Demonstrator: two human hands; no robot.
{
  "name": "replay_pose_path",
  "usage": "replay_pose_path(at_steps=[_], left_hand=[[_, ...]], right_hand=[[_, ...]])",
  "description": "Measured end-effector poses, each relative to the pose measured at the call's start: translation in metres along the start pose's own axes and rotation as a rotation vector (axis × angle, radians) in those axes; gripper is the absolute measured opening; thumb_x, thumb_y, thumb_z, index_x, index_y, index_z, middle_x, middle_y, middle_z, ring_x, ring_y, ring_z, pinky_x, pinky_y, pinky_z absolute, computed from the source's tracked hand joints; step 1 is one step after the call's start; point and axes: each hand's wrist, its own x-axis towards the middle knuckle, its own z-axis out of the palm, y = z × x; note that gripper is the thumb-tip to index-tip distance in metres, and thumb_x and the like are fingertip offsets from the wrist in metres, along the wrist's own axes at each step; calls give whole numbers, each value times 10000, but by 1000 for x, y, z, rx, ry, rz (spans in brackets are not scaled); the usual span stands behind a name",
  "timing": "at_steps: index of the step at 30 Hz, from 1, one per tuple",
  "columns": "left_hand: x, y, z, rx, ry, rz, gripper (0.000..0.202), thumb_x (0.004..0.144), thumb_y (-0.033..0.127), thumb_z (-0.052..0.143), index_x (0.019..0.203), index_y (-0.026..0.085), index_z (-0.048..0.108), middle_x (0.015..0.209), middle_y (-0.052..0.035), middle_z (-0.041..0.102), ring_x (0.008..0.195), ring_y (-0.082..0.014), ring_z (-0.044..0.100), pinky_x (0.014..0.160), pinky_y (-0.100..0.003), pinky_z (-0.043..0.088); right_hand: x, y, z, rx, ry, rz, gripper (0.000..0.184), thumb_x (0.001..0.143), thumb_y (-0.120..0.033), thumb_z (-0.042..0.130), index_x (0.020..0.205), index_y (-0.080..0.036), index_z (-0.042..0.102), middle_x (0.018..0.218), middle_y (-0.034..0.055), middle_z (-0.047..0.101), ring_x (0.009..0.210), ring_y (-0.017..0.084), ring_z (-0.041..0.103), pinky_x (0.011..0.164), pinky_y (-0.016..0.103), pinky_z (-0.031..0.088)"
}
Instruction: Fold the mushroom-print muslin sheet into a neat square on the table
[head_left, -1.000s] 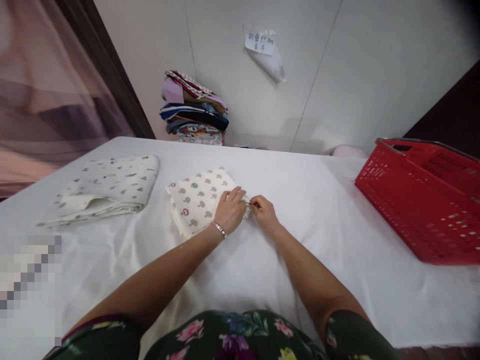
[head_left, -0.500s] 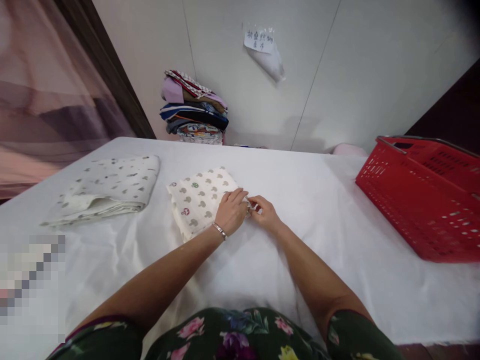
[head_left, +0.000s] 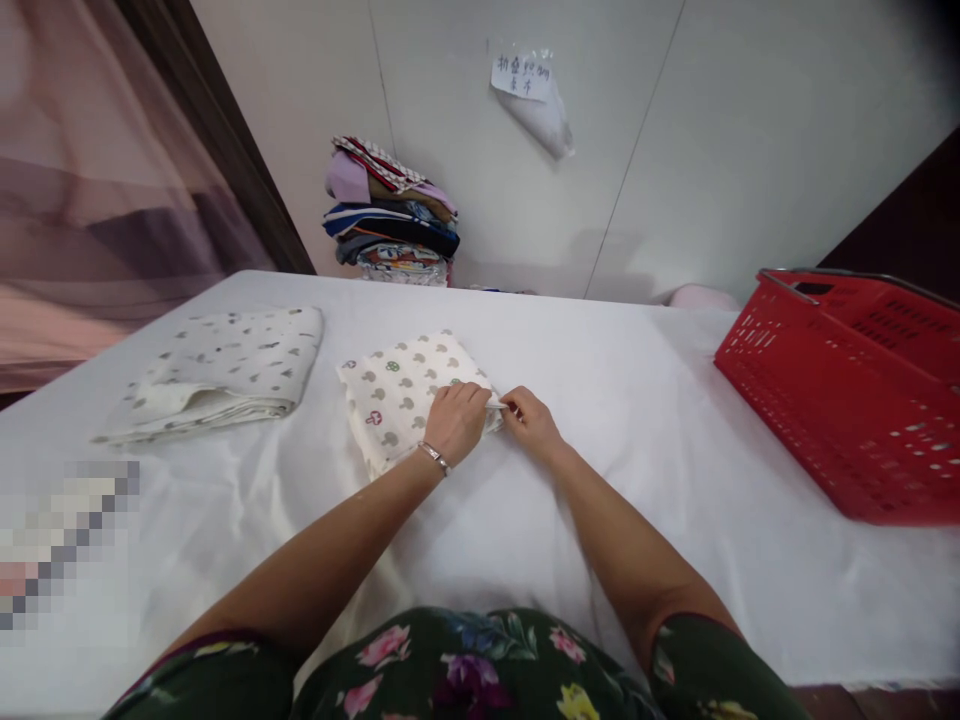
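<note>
A folded cream cloth (head_left: 409, 385) printed with grey, green and red mushrooms lies flat in the middle of the table. My left hand (head_left: 457, 420), with a bracelet at the wrist, rests over its right part, fingers curled and gripping the fabric near the right edge. At that same edge, my right hand (head_left: 529, 420) pinches a corner of the cloth between thumb and fingers. A short strip of fabric shows between the two hands. My left palm hides some of the print beneath it.
White fabric covers the table (head_left: 615, 420). Another folded patterned cloth (head_left: 232, 350) lies on the left. A red plastic basket (head_left: 847, 400) stands on the right. Behind the table is a stack of folded textiles (head_left: 394, 215), and a paper sign (head_left: 521, 75) hangs on the wall.
My left hand has shifted slightly left and down over the cloth. The gap between my hands has widened, showing a strip of fabric held between them.
</note>
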Motion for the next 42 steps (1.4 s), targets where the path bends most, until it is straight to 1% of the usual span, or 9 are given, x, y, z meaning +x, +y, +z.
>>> replay_pose_path(at_steps=[7, 13, 21, 25, 29, 31, 35, 39, 42], left_hand=[[-16, -12, -4, 57, -80, -44, 167, 841, 163, 434, 881, 185, 595, 847, -71, 622, 836, -228, 549, 721, -366, 396], [-16, -12, -9, 34, -77, -14, 171, 842, 166, 430, 887, 188, 593, 845, -66, 621, 832, -215, 555, 715, -349, 407], [-24, -40, -22, 10, -20, -159, 276, 728, 82, 495, 976, 177, 568, 960, -84, 618, 896, -237, 538, 720, -353, 428], [-29, -28, -28, -9, 44, -39, 193, 788, 114, 477, 943, 178, 573, 1038, -89, 609, 954, -230, 522, 779, -358, 415], [-36, -4, -18, 23, -75, 75, 198, 866, 157, 410, 796, 197, 591, 846, -54, 627, 779, -194, 542, 672, -338, 403], [-35, 3, -11, 38, -131, 34, 209, 873, 148, 398, 840, 193, 599, 844, -52, 626, 764, -186, 548, 642, -323, 404], [-22, 2, -4, 68, -98, -51, 236, 891, 162, 378, 1002, 173, 586, 996, -76, 619, 958, -209, 533, 800, -343, 415], [-8, 0, 1, 74, -143, -109, 211, 876, 266, 452, 966, 159, 610, 1005, -87, 624, 998, -248, 525, 814, -376, 416], [-3, 2, 7, 94, -206, -138, 205, 873, 206, 433, 921, 157, 626, 966, -89, 633, 948, -251, 550, 755, -372, 422]], right_hand=[[-1, -3, -1, -215, -43, -128, 207, 871, -219, 463, 1039, -217, 584, 1018, 91, 571, 963, 213, 511, 824, 345, 450], [1, -6, 2, -283, -31, -180, 238, 902, -207, 411, 1034, -222, 608, 995, 89, 594, 940, 216, 518, 787, 338, 458], [-1, -1, 2, -228, 39, -110, 238, 900, -191, 403, 1037, -226, 594, 980, 76, 609, 915, 197, 544, 751, 310, 457], [0, -6, 4, -167, 40, -79, 215, 903, -202, 400, 1031, -216, 573, 974, 71, 614, 906, 194, 551, 766, 308, 441], [2, -10, 3, -148, 69, -55, 184, 907, -222, 390, 984, -214, 557, 938, 56, 610, 854, 177, 556, 744, 285, 425], [3, -12, 2, -150, 84, -48, 172, 908, -233, 387, 956, -210, 550, 911, 49, 608, 828, 169, 554, 730, 276, 419], [5, -12, 1, -161, 89, -41, 160, 907, -259, 396, 927, -202, 544, 866, 42, 604, 787, 163, 549, 704, 268, 414], [5, -10, 2, -169, 88, -31, 159, 907, -264, 397, 923, -205, 544, 869, 40, 607, 778, 160, 551, 698, 265, 411], [4, -10, 2, -158, 81, -32, 147, 902, -259, 410, 915, -204, 545, 858, 36, 604, 774, 158, 554, 697, 263, 410]])
